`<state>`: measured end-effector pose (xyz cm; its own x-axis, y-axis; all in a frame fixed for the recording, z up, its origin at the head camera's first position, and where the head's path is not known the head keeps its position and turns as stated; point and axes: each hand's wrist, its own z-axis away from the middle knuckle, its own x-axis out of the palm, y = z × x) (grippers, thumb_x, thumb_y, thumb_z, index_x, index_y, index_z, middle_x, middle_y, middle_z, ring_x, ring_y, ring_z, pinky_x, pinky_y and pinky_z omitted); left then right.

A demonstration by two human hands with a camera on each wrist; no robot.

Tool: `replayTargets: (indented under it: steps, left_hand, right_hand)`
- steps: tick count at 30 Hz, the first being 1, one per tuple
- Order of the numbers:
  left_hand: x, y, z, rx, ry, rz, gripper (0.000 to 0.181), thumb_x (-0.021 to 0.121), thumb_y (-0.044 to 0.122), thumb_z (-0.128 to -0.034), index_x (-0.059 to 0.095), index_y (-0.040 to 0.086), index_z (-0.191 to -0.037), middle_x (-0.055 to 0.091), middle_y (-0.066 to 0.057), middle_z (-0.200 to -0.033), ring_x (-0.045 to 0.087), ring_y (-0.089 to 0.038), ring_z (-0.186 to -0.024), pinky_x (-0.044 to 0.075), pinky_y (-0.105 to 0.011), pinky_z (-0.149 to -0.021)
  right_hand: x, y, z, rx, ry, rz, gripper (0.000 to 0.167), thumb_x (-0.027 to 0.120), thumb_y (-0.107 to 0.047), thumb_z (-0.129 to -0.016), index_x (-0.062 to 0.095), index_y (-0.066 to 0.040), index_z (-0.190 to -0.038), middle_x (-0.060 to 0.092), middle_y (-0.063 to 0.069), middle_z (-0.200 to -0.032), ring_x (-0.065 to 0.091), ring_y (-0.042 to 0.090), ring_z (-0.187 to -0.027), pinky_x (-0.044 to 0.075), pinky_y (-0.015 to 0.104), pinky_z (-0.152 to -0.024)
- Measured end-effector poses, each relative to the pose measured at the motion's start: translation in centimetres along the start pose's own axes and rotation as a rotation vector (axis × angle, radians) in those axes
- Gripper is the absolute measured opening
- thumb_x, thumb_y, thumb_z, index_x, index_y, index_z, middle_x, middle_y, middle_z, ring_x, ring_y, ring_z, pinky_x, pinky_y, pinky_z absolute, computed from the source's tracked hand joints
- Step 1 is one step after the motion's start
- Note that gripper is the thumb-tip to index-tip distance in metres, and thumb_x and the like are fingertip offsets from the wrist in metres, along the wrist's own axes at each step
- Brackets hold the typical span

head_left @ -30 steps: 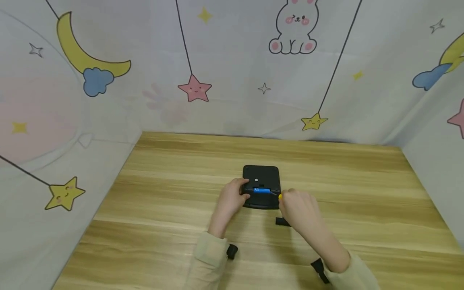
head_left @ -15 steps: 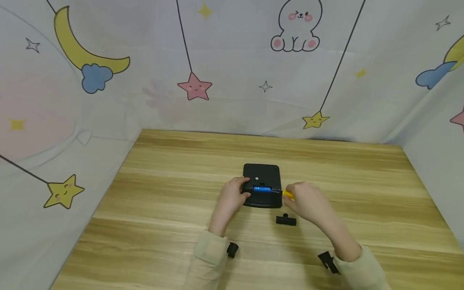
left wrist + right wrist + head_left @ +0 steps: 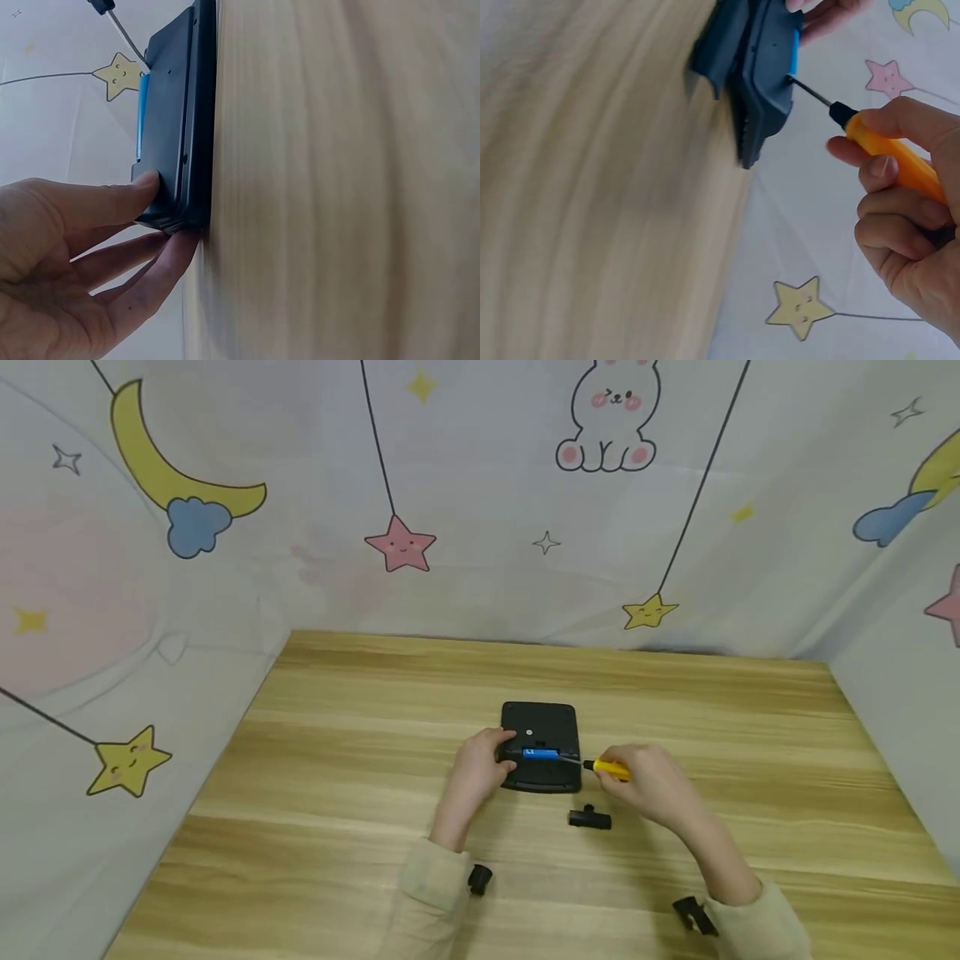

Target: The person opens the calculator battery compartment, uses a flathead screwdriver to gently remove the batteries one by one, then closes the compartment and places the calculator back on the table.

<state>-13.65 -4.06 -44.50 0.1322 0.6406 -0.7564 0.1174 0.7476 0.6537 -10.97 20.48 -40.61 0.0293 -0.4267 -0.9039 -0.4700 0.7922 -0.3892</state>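
Note:
A flat black calculator (image 3: pixel 543 718) lies on the table with its back up and its battery slot uncovered. In that slot sits a blue battery (image 3: pixel 541 754). My left hand (image 3: pixel 480 762) grips the calculator's left edge, thumb on top and fingers at the side and below, as the left wrist view shows. With my right hand (image 3: pixel 651 783) I hold a screwdriver (image 3: pixel 894 156) by its yellow handle. Its thin metal shaft reaches the slot at the battery's right end; whether the tip touches the battery is hidden.
A black battery cover (image 3: pixel 589 817) lies in front of the calculator, near its right corner. Black straps (image 3: pixel 480 879) show at both wrists. Beyond the wooden table (image 3: pixel 360 693) hangs a printed cloth (image 3: pixel 480 577) on the back and sides.
My right hand has drawn back to the right, baring more of the yellow handle and the battery cover. The screwdriver tip stays at the battery's end. My left hand keeps its hold.

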Motion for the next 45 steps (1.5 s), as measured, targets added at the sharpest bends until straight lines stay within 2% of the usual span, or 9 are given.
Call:
replayTargets:
  steps: [7,15,22,26,29,32,35,39,45]
  left_hand:
    - [-0.5,0.3,-0.9,0.012,0.011,-0.011,0.044,0.072,0.005,-0.0822,0.063,0.005,-0.126,0.059,-0.019,-0.131,0.055,-0.035,-0.123,0.045,-0.046,-0.104]
    - [-1.0,0.7,-2.0,0.035,0.032,-0.003,0.045,0.073,0.004,-0.0817,0.063,0.004,-0.126,0.059,-0.020,-0.131,0.055,-0.037,-0.122,0.045,-0.046,-0.103]
    - [-1.7,0.1,-2.9,0.004,0.050,0.000,0.046,0.073,0.005,-0.0811,0.063,0.005,-0.126,0.060,-0.019,-0.130,0.056,-0.035,-0.122,0.045,-0.046,-0.103]
    - [-1.4,-0.4,-2.4,0.018,0.047,-0.001,0.045,0.073,0.005,-0.0815,0.063,0.004,-0.126,0.060,-0.019,-0.130,0.055,-0.035,-0.122,0.045,-0.046,-0.103]
    - [-0.4,-0.9,-1.1,0.029,0.038,0.005,0.045,0.073,0.004,-0.0806,0.063,0.002,-0.124,0.061,-0.019,-0.127,0.057,-0.035,-0.119,0.047,-0.047,-0.101]
    - [0.6,-1.0,0.4,0.013,0.015,0.027,0.044,0.074,0.004,-0.0794,0.064,0.002,-0.123,0.062,-0.020,-0.126,0.058,-0.036,-0.118,0.048,-0.048,-0.099]
    - [1.2,-0.9,1.3,-0.003,0.018,0.048,0.045,0.075,0.003,-0.0780,0.065,0.002,-0.121,0.062,-0.020,-0.125,0.058,-0.037,-0.117,0.048,-0.049,-0.097]
    - [1.0,-0.5,0.9,-0.004,0.042,0.057,0.044,0.075,0.001,-0.0775,0.065,0.001,-0.121,0.062,-0.021,-0.124,0.058,-0.038,-0.117,0.048,-0.050,-0.097]
    - [0.3,-0.1,-0.3,0.016,0.054,0.057,0.044,0.074,0.001,-0.0780,0.065,0.000,-0.121,0.062,-0.021,-0.124,0.058,-0.038,-0.117,0.048,-0.049,-0.098]
  right_hand:
    - [0.5,1.6,0.1,0.067,0.039,-0.105,0.012,0.070,-0.014,-0.084,0.074,-0.007,-0.092,0.074,0.006,-0.088,0.062,0.010,-0.072,0.050,0.022,-0.062]
    - [1.1,3.0,-0.1,0.124,0.093,-0.150,0.013,0.071,-0.018,-0.085,0.075,-0.008,-0.094,0.074,0.005,-0.092,0.064,0.013,-0.079,0.052,0.026,-0.068]
    - [2.2,3.2,-1.2,0.133,0.124,-0.211,0.013,0.070,-0.020,-0.087,0.074,-0.011,-0.095,0.074,0.002,-0.090,0.060,0.009,-0.075,0.050,0.023,-0.066]
    - [3.1,2.7,-1.1,0.122,0.126,-0.196,0.012,0.071,-0.020,-0.086,0.074,-0.011,-0.094,0.074,0.000,-0.088,0.059,0.007,-0.073,0.050,0.021,-0.065]
    - [3.8,1.9,-0.1,0.122,0.100,-0.177,0.010,0.072,-0.020,-0.084,0.075,-0.013,-0.091,0.074,-0.002,-0.086,0.060,0.004,-0.073,0.051,0.021,-0.066]
    - [3.8,1.2,1.4,0.156,0.072,-0.194,0.006,0.072,-0.020,-0.084,0.075,-0.016,-0.088,0.073,-0.005,-0.085,0.061,0.003,-0.074,0.051,0.021,-0.067]
    - [3.3,0.8,2.4,0.207,0.082,-0.209,0.004,0.072,-0.021,-0.084,0.073,-0.019,-0.088,0.071,-0.009,-0.085,0.060,0.003,-0.075,0.051,0.022,-0.068]
    - [2.2,0.9,2.6,0.235,0.154,-0.183,0.004,0.071,-0.019,-0.085,0.068,-0.020,-0.088,0.063,-0.011,-0.084,0.054,0.003,-0.075,0.048,0.023,-0.068]
    - [0.7,1.7,2.1,0.274,0.207,-0.136,0.011,0.071,-0.012,-0.083,0.064,-0.012,-0.091,0.057,-0.004,-0.082,0.047,0.009,-0.074,0.041,0.022,-0.064]
